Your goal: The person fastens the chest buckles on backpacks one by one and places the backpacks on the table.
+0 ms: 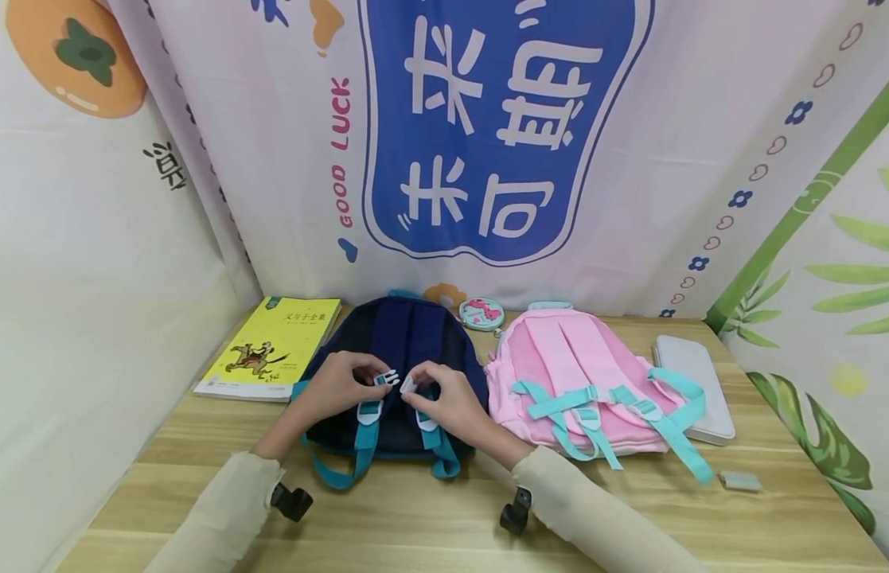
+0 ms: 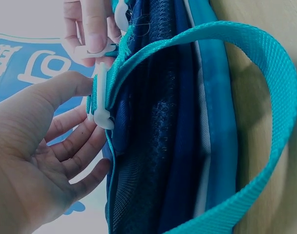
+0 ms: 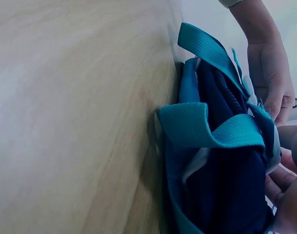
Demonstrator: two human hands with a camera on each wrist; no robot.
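Observation:
A navy backpack (image 1: pixel 401 326) with teal straps lies on the table, strap side up. Over its middle, my left hand (image 1: pixel 340 386) pinches the pronged half of a white side-release buckle (image 1: pixel 388 378). My right hand (image 1: pixel 451 402) pinches the socket half (image 1: pixel 407 386) between thumb and fingers. A small gap separates the two halves, prongs toward the socket. Below the hands, white strap adjusters (image 1: pixel 368 411) sit on the teal webbing (image 1: pixel 367 446). In the left wrist view, a teal strap (image 2: pixel 280 97) loops out past the bag's edge. The right wrist view hides most of the right hand.
To the right lies a pink backpack (image 1: pixel 544 350) with its turquoise chest strap (image 1: pixel 573 402) across it. A white case (image 1: pixel 691 374) and a small grey block (image 1: pixel 740 481) are farther right. A yellow book (image 1: pixel 272 342) lies left; a round pouch (image 1: pixel 481 313) sits behind.

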